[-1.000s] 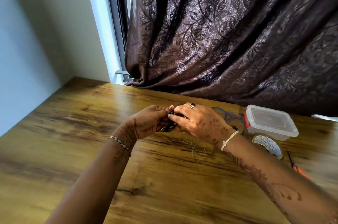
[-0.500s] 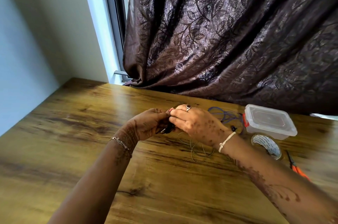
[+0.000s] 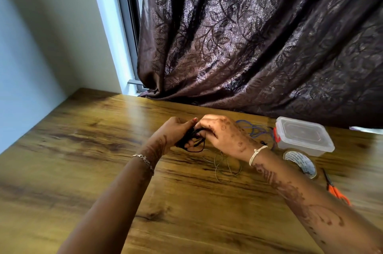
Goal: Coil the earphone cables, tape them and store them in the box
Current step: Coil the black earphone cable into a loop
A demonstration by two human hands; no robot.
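Note:
A black earphone cable [image 3: 193, 141] is bunched in loops between both hands above the wooden table [image 3: 87, 150]. My left hand [image 3: 173, 132] grips the bundle from the left. My right hand [image 3: 224, 134] pinches the loops from the right, fingers curled over them. A thin pale cable [image 3: 224, 165] lies loosely looped on the table just below my right wrist. A blue cable [image 3: 253, 129] lies behind my right hand. The clear plastic box [image 3: 303, 136], lid on, with a red clasp, stands at the right. A roll of clear tape [image 3: 302, 163] lies in front of it.
Orange-handled scissors [image 3: 335, 189] lie at the right, near the tape roll. A dark patterned curtain [image 3: 259, 46] hangs along the table's far edge. A wall [image 3: 41, 46] borders the table on the left.
The black cable's loops now hang lower and show more between the hands. My right hand has turned so its ring is hidden. The camera has shifted slightly.

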